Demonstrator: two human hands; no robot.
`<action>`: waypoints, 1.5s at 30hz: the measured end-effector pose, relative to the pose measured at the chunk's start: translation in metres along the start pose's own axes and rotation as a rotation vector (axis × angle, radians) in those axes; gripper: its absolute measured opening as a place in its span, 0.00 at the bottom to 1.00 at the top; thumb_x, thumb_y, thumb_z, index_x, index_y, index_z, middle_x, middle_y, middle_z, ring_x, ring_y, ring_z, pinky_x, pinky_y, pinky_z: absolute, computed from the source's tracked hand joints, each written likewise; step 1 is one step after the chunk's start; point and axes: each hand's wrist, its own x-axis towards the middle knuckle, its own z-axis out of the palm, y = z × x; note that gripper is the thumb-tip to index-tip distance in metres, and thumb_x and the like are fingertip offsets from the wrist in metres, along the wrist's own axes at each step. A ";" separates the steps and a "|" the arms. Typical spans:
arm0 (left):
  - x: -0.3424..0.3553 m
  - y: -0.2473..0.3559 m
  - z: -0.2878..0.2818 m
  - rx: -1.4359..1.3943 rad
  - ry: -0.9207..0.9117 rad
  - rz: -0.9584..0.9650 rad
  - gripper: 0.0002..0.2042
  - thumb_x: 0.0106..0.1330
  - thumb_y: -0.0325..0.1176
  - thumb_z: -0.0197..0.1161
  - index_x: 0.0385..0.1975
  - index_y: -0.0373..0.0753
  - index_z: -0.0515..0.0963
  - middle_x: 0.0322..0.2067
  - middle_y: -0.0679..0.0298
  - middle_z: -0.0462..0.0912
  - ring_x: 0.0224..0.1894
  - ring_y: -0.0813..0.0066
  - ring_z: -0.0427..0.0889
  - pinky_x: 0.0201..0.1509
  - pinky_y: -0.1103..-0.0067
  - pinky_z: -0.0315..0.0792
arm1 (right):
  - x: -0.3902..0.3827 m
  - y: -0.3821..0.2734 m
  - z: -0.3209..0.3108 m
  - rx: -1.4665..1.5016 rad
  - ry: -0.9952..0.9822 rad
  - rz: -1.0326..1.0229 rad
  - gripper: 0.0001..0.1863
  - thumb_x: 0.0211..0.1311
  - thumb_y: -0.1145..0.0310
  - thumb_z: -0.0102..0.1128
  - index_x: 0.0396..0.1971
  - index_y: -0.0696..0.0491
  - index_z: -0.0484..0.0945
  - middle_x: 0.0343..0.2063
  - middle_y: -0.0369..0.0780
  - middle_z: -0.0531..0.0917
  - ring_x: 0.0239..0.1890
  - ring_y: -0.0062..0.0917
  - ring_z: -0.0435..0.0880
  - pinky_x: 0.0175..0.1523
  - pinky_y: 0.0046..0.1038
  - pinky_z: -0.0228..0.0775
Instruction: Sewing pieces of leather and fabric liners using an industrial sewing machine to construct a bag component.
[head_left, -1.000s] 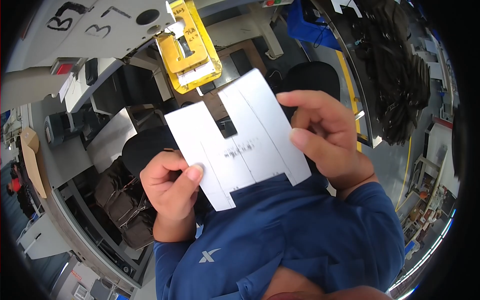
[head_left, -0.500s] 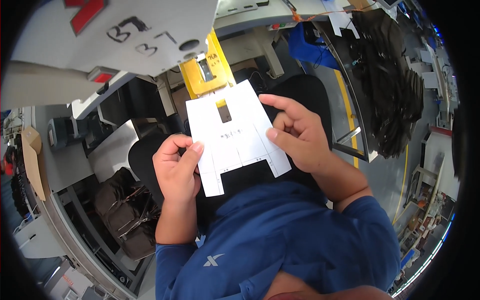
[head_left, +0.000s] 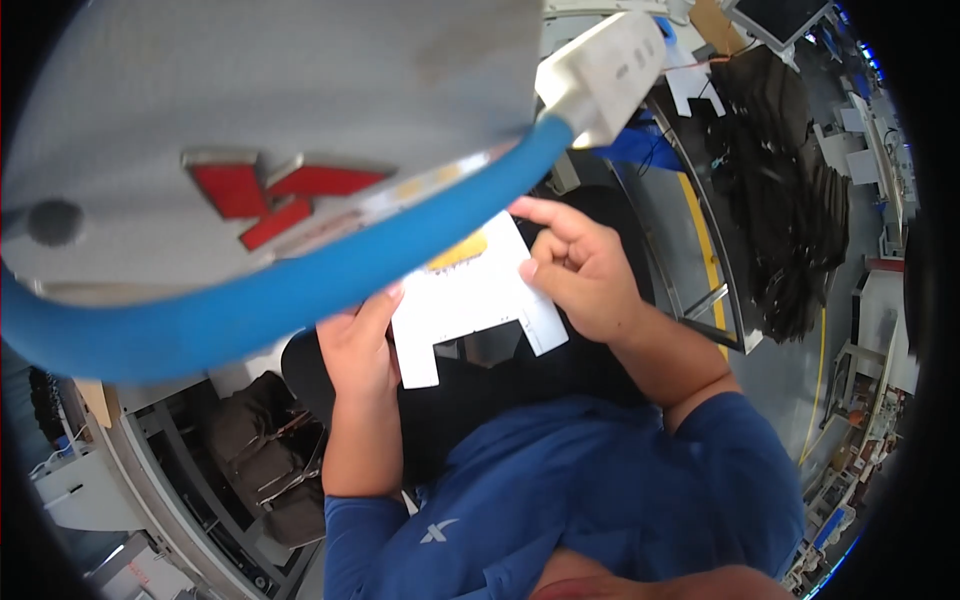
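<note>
A white flat template (head_left: 470, 295) with two legs at its near end lies between my hands, in front of my lap. My left hand (head_left: 358, 350) pinches its left edge; part of the fingers is hidden behind a blue tube. On the other side, my right hand (head_left: 588, 270) holds the right edge with thumb and forefinger, the other fingers curled. A yellow part (head_left: 460, 249) shows at the far portion of the template. The template's far left is covered by the thick blue tube (head_left: 330, 285), which crosses close to the camera.
A grey machine body (head_left: 400, 80) with a red emblem fills the upper left. The tube ends in a white block (head_left: 605, 80). Dark cut pieces (head_left: 775, 190) hang in a pile on the right; brown-black pieces (head_left: 260, 445) lie lower left.
The view has shifted, bringing the blue tube and white block across the upper part. Both hands keep their hold on the template, whose far end is now largely covered.
</note>
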 end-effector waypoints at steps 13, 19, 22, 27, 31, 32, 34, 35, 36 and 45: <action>-0.003 -0.003 0.010 -0.116 -0.024 -0.044 0.01 0.66 0.20 0.62 0.33 0.32 0.78 0.23 0.66 0.81 0.19 0.88 0.74 0.23 0.88 0.66 | 0.004 -0.002 -0.006 -0.030 0.063 -0.032 0.27 0.63 0.80 0.55 0.64 0.63 0.70 0.20 0.26 0.73 0.25 0.05 0.65 0.34 0.14 0.60; -0.004 -0.005 0.010 -0.107 -0.029 -0.041 0.01 0.65 0.20 0.62 0.33 0.33 0.78 0.23 0.67 0.81 0.19 0.88 0.74 0.23 0.88 0.66 | 0.003 0.000 -0.005 0.007 0.069 -0.029 0.27 0.62 0.81 0.55 0.63 0.63 0.71 0.20 0.26 0.73 0.24 0.05 0.66 0.33 0.14 0.60; -0.005 -0.005 0.011 -0.115 -0.028 -0.039 0.01 0.65 0.20 0.62 0.33 0.32 0.78 0.23 0.67 0.81 0.19 0.88 0.74 0.23 0.88 0.66 | 0.003 -0.001 -0.006 0.013 0.082 -0.020 0.27 0.62 0.81 0.55 0.63 0.63 0.71 0.20 0.26 0.73 0.25 0.05 0.66 0.33 0.14 0.60; -0.008 -0.005 0.007 -0.083 -0.020 -0.059 0.02 0.64 0.20 0.61 0.32 0.33 0.77 0.31 0.62 0.83 0.34 0.79 0.80 0.44 0.82 0.73 | 0.003 0.003 -0.007 0.014 0.058 -0.043 0.26 0.62 0.81 0.55 0.63 0.63 0.71 0.21 0.27 0.75 0.25 0.06 0.68 0.33 0.15 0.61; -0.008 -0.001 0.011 -0.085 -0.027 -0.055 0.02 0.63 0.19 0.60 0.33 0.33 0.77 0.32 0.62 0.83 0.35 0.80 0.80 0.45 0.83 0.73 | 0.002 0.004 -0.009 0.032 0.055 -0.046 0.27 0.62 0.81 0.55 0.63 0.63 0.70 0.21 0.28 0.75 0.25 0.06 0.68 0.33 0.15 0.62; -0.008 0.000 0.012 -0.092 -0.032 -0.051 0.02 0.63 0.19 0.60 0.34 0.33 0.77 0.33 0.62 0.83 0.35 0.79 0.80 0.45 0.83 0.73 | 0.003 0.004 -0.008 0.020 0.053 -0.045 0.27 0.62 0.80 0.55 0.63 0.63 0.70 0.21 0.27 0.75 0.25 0.06 0.68 0.33 0.15 0.61; -0.007 -0.002 0.009 -0.079 -0.041 -0.052 0.02 0.63 0.20 0.60 0.34 0.33 0.77 0.33 0.62 0.83 0.35 0.79 0.80 0.45 0.83 0.73 | 0.003 0.004 -0.008 0.006 0.064 -0.047 0.26 0.62 0.80 0.55 0.63 0.63 0.70 0.21 0.27 0.74 0.25 0.06 0.68 0.33 0.15 0.61; -0.007 -0.003 0.008 -0.066 -0.042 -0.048 0.02 0.64 0.20 0.60 0.34 0.33 0.77 0.33 0.61 0.83 0.35 0.79 0.80 0.45 0.83 0.73 | 0.003 0.004 -0.007 0.022 0.056 -0.037 0.26 0.62 0.80 0.55 0.63 0.62 0.71 0.21 0.27 0.74 0.25 0.06 0.68 0.33 0.15 0.62; -0.006 -0.003 0.007 -0.068 -0.053 -0.049 0.02 0.64 0.20 0.60 0.34 0.33 0.77 0.33 0.61 0.83 0.35 0.79 0.80 0.45 0.83 0.73 | 0.004 0.004 -0.007 0.037 0.046 -0.029 0.26 0.62 0.80 0.55 0.63 0.62 0.71 0.21 0.27 0.74 0.25 0.06 0.68 0.33 0.15 0.62; 0.014 -0.008 0.017 -0.166 -0.042 -0.072 0.07 0.71 0.28 0.55 0.34 0.31 0.77 0.34 0.57 0.85 0.34 0.76 0.83 0.43 0.80 0.77 | 0.023 0.004 -0.004 0.062 -0.019 0.024 0.25 0.68 0.77 0.54 0.65 0.64 0.66 0.28 0.35 0.82 0.30 0.11 0.78 0.37 0.20 0.71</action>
